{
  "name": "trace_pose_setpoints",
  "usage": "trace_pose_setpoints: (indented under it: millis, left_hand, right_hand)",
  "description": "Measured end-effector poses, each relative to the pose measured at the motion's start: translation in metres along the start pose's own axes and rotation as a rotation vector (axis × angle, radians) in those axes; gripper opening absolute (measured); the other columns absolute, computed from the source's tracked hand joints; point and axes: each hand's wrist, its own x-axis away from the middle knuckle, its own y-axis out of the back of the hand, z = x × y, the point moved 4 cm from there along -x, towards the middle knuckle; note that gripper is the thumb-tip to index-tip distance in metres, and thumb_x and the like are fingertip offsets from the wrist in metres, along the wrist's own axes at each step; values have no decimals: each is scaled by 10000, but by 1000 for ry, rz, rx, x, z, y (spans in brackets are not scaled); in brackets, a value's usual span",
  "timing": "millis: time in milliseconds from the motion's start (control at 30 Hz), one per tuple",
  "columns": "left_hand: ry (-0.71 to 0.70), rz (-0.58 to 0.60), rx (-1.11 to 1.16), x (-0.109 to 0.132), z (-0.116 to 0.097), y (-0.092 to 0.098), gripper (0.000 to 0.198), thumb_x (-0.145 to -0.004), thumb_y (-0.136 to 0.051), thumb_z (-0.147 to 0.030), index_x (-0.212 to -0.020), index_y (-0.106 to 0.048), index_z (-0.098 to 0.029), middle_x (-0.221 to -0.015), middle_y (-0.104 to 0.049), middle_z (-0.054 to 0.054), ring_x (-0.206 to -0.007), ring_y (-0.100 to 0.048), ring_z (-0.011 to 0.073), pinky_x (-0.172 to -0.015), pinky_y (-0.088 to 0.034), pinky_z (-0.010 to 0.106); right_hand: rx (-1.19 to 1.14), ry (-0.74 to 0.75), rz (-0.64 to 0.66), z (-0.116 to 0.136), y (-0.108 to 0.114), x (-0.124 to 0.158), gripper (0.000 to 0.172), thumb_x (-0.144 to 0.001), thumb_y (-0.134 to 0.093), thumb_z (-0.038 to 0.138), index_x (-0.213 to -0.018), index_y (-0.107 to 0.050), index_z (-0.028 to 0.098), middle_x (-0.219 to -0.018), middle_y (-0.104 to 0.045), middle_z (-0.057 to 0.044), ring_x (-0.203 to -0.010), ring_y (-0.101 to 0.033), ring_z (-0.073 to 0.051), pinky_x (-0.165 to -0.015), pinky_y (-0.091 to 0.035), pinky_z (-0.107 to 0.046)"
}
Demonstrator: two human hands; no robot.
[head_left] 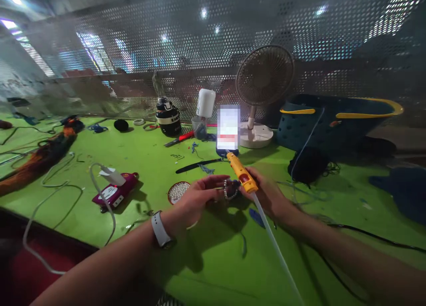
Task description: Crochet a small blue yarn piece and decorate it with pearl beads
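Note:
My right hand (266,191) is wrapped round a yellow hot glue gun (237,164) whose nozzle points away from me. A long whitish glue stick (276,248) runs out of its back end toward me. Between the fingertips of my left hand (203,190), a small dark piece edged with pearly beads (230,189) is pinched just below the gun. Whether my right fingers also touch this piece is hard to see. Close by my left hand lies a round dish of white pearl beads (179,192), partly covered by the hand.
Behind the gun stands a lit phone (228,128), its screen blurred. A fan (255,135), a blue basket (302,126) and dark yarn (308,166) sit to the right. At left are a purple power strip (116,191) and cables; a black-and-white jug (168,119) stands farther back.

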Motion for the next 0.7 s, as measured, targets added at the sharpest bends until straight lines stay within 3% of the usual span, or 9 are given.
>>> trace_pose_setpoints:
  millis: [133, 267, 400, 533, 600, 700]
  left_hand:
    - [-270, -7, -449, -8, -10, 5, 272, -718, -716, -98, -978, -719, -180, -953, -730, 57, -843, -650, 159, -798, -496, 305]
    - [-491, -75, -864, -13, -20, 4, 101, -751, -717, -204, -850, -711, -186, -824, -674, 38, -741, -595, 162, -713, -483, 308]
    - [-714, -2, -1078, -14, -24, 0, 139, -729, -671, -92, -834, -667, -181, -974, -628, 61, -884, -583, 190, -779, -472, 317]
    - [-702, 141, -1143, -19, -15, 4, 291, -704, -572, 6, -914, -648, -180, -965, -660, 70, -864, -597, 202, -777, -467, 329]
    - [-699, 145, -1183, -20, -13, 6, 333, -705, -554, 9, -958, -654, -183, -906, -668, 67, -817, -595, 207, -769, -461, 340]
    - [-711, 141, -1207, -18, -13, 6, 398, -750, -543, -18, -1092, -646, -195, -977, -671, 88, -877, -599, 226, -809, -457, 364]
  right_hand:
    - [-8, -9, 24, 8, 2, 0, 230, -724, -643, 188, -952, -627, 210, -785, -662, -5, -671, -603, -194, -606, -487, -295]
    - [-30, -6, 73, 12, 4, 0, 258, -751, -655, 224, -1004, -615, 207, -813, -656, -5, -674, -583, -176, -605, -465, -279]
    - [-65, -1, 102, 7, 2, 0, 297, -751, -662, 241, -1041, -604, 211, -852, -664, -10, -701, -591, -180, -627, -459, -286]
    - [-95, -1, 115, 0, -1, -1, 343, -756, -651, 241, -1090, -585, 205, -905, -673, -29, -763, -624, -206, -688, -481, -317]
    - [-121, 0, 116, 1, -1, -1, 346, -750, -651, 231, -1089, -582, 209, -934, -678, -37, -804, -635, -224, -724, -492, -337]
    - [-155, -38, 53, 6, 3, -1, 296, -731, -666, 227, -1017, -588, 230, -897, -683, -26, -771, -634, -220, -702, -503, -340]
